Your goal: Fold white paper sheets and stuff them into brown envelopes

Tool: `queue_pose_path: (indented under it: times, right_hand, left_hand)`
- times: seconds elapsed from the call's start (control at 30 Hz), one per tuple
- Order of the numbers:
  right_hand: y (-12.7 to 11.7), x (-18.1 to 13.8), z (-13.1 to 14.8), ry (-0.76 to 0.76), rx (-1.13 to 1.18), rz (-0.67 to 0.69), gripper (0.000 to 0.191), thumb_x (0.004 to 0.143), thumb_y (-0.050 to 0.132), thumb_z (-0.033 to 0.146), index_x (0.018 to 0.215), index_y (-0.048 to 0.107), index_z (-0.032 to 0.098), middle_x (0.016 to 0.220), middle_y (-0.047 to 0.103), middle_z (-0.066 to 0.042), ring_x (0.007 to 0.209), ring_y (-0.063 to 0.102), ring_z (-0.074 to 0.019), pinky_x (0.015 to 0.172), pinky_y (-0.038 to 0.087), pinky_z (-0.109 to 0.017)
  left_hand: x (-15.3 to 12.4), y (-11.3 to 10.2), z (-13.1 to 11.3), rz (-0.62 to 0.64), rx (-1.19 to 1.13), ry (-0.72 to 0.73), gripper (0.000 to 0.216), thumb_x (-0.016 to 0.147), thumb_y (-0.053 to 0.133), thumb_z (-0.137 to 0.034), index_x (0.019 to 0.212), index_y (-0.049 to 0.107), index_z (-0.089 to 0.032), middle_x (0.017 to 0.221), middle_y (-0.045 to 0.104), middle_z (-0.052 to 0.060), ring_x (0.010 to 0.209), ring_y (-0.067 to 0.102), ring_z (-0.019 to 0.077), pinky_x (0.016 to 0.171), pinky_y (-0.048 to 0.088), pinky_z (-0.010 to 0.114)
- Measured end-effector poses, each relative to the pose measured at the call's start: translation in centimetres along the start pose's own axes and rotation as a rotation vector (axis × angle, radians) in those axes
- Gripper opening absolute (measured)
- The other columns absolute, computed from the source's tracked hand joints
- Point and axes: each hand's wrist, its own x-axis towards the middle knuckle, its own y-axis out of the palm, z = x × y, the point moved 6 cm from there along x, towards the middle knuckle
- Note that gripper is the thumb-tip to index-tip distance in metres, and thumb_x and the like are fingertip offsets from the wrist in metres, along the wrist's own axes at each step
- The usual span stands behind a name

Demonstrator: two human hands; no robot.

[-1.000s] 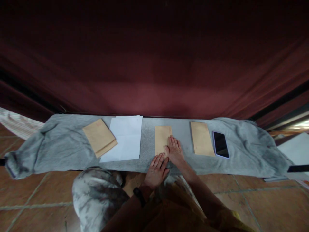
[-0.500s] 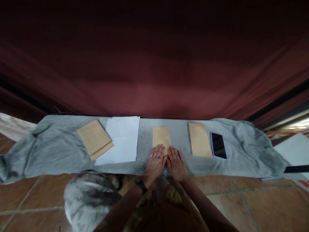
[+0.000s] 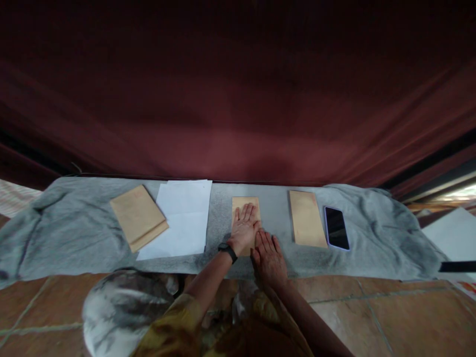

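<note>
A brown paper envelope point(image 3: 245, 200) lies upright on the grey cloth point(image 3: 223, 213) straight in front of me. My left hand point(image 3: 244, 225), with a black band point(image 3: 227, 251) at its wrist, rests flat on the envelope with the fingers spread. It covers much of the envelope's middle. Beside it, my right hand point(image 3: 269, 258) lies palm down at the envelope's right edge, fingers stretched out. Neither hand grips anything.
On the left, brown envelopes point(image 3: 138, 215) partly overlap white paper sheets point(image 3: 186, 213). To the right lie another brown envelope point(image 3: 307, 218) and a phone point(image 3: 336, 228) with a purple edge. A dark red curtain point(image 3: 238, 148) hangs behind the cloth.
My left hand has slid forward, up the envelope towards its far end. The right hand has shifted only slightly back and stays near the envelope's right edge.
</note>
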Motion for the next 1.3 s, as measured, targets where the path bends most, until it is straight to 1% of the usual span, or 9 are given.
queue_pose_path:
  times: [0.17,0.33,0.53,0.63,0.77,0.9,1.07,1.3]
  right_hand:
    - [-0.2,0.2,0.0,0.025,0.015,0.024,0.053,0.105,0.037,0.035,0.152,0.042,0.012,0.156,0.045,-0.012,0.146,0.039,-0.0257,0.122,0.022,-0.048]
    - [0.0,0.0,0.0,0.028,0.031,-0.012,0.053,0.105,0.037,0.036,0.152,0.042,0.013,0.155,0.046,-0.012,0.145,0.039,-0.0258,0.122,0.023,-0.048]
    - [0.0,-0.1,-0.1,0.039,0.033,-0.014,0.053,0.105,0.038,0.036,0.152,0.042,0.012,0.156,0.044,-0.012,0.145,0.04,-0.0251,0.123,0.023,-0.047]
    - [0.0,0.0,-0.1,0.045,0.032,0.004,0.052,0.105,0.039,0.036,0.151,0.043,0.012,0.156,0.045,-0.012,0.145,0.04,-0.0252,0.122,0.022,-0.047]
    - [-0.1,0.1,0.0,0.041,0.031,0.015,0.053,0.104,0.039,0.035,0.152,0.042,0.012,0.156,0.044,-0.012,0.144,0.04,-0.0255,0.122,0.022,-0.047]
    - [-0.2,0.2,0.0,0.033,0.026,0.014,0.054,0.103,0.039,0.034,0.152,0.041,0.012,0.156,0.045,-0.012,0.144,0.041,-0.0261,0.122,0.023,-0.048]
    - [-0.2,0.1,0.0,0.029,0.026,-0.015,0.053,0.1,0.038,0.026,0.15,0.044,0.012,0.155,0.046,-0.012,0.142,0.043,-0.0262,0.121,0.024,-0.048]
    - [0.2,-0.5,-0.5,0.013,0.053,-0.057,0.048,0.099,0.037,0.019,0.144,0.05,0.011,0.15,0.052,-0.013,0.141,0.043,-0.0228,0.121,0.023,-0.045]
  left_hand:
    - [1.7,0.0,0.4,0.012,0.002,-0.014,0.067,0.102,0.031,-0.052,0.157,0.028,-0.015,0.165,0.026,0.011,0.155,0.015,0.0291,0.125,0.01,0.057]
    - [3.0,-0.2,0.9,0.027,0.004,-0.042,0.068,0.1,0.034,-0.055,0.157,0.03,-0.018,0.166,0.025,0.01,0.155,0.014,0.0315,0.124,0.01,0.059]
    - [3.4,-0.5,1.1,0.044,0.003,-0.054,0.069,0.1,0.034,-0.057,0.157,0.03,-0.019,0.166,0.026,0.01,0.154,0.015,0.0333,0.124,0.009,0.061]
    - [2.9,-0.6,1.0,0.037,0.007,-0.044,0.066,0.101,0.032,-0.054,0.158,0.03,-0.02,0.166,0.025,0.008,0.155,0.014,0.0325,0.124,0.009,0.06]
    - [1.4,-0.4,0.5,0.011,-0.011,0.039,0.062,0.102,0.032,-0.047,0.158,0.029,-0.022,0.165,0.028,0.005,0.154,0.016,0.0293,0.126,0.01,0.057]
    - [-0.2,-0.3,0.0,-0.002,-0.02,0.097,0.061,0.102,0.032,-0.043,0.158,0.027,-0.02,0.164,0.031,0.005,0.154,0.017,0.0261,0.127,0.012,0.054]
    - [-1.6,-0.4,-0.6,0.019,-0.018,0.121,0.058,0.103,0.03,-0.036,0.158,0.029,-0.018,0.163,0.033,0.006,0.154,0.018,0.0225,0.127,0.013,0.05]
    - [-4.3,-1.0,-1.1,0.005,-0.032,0.153,0.054,0.104,0.029,-0.034,0.155,0.034,-0.016,0.163,0.033,0.006,0.153,0.022,0.0213,0.127,0.016,0.046]
